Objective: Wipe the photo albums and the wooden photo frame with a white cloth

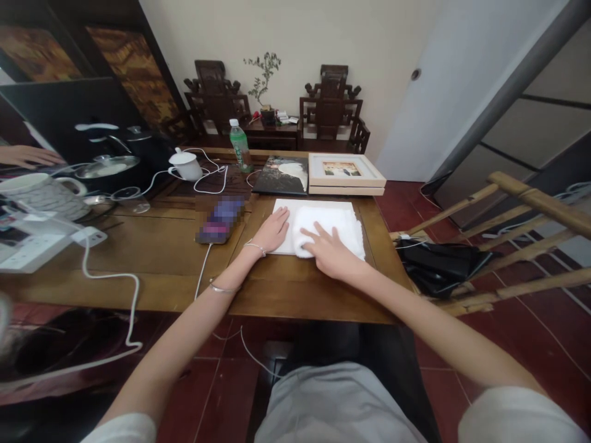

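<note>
Palms flat: my left hand (273, 231) and right hand (329, 252) press the white towel (332, 224) (folded) onto the tabletop (286, 289), gripping nothing.

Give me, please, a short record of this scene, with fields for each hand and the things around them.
left hand: open, flat on the left edge of the towel
right hand: open, fingers spread, flat on the towel's near part
towel: white, folded, lying on the wooden table
phone: on the table left of the towel, with a cable attached
behind the towel: picture frame, green bottle
far left: other person's hand
</note>
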`<state>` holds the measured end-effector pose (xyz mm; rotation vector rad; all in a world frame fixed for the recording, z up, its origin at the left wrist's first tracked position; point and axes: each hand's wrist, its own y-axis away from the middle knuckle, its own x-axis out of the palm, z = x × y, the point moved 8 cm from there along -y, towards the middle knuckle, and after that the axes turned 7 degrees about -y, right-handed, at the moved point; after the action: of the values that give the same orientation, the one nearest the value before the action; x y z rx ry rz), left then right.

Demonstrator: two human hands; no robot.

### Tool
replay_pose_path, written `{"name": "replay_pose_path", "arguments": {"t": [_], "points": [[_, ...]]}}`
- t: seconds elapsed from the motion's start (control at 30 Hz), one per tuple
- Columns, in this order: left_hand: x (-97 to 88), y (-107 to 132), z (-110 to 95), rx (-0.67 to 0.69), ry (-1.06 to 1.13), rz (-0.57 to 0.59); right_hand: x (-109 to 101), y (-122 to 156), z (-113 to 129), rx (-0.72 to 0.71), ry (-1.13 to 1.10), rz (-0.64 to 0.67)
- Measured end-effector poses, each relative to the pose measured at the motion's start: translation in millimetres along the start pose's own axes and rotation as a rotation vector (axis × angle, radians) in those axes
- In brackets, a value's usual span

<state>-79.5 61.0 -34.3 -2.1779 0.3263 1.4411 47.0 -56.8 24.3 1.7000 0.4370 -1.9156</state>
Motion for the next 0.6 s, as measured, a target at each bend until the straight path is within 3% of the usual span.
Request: {"name": "replay_pose_path", "arguments": {"t": [0.17,0.27,0.37,0.6], "points": [[-0.6,1,0,-0.003,0.001,0.007,-20,-57,-32,0.082,-0.028,-0.056],[-1.0,1,1,-0.008,0.0,0.008,-22,-68,-37,0.109,-0.053,-0.069],[-0.7,1,0,0.0,-0.009,0.014,-13,-55,-25,0.104,-0.056,-0.057],[0.0,0,-1,0.024,-0.035,0.012,12,16,31,0.027,-0.056,-0.003]]}}
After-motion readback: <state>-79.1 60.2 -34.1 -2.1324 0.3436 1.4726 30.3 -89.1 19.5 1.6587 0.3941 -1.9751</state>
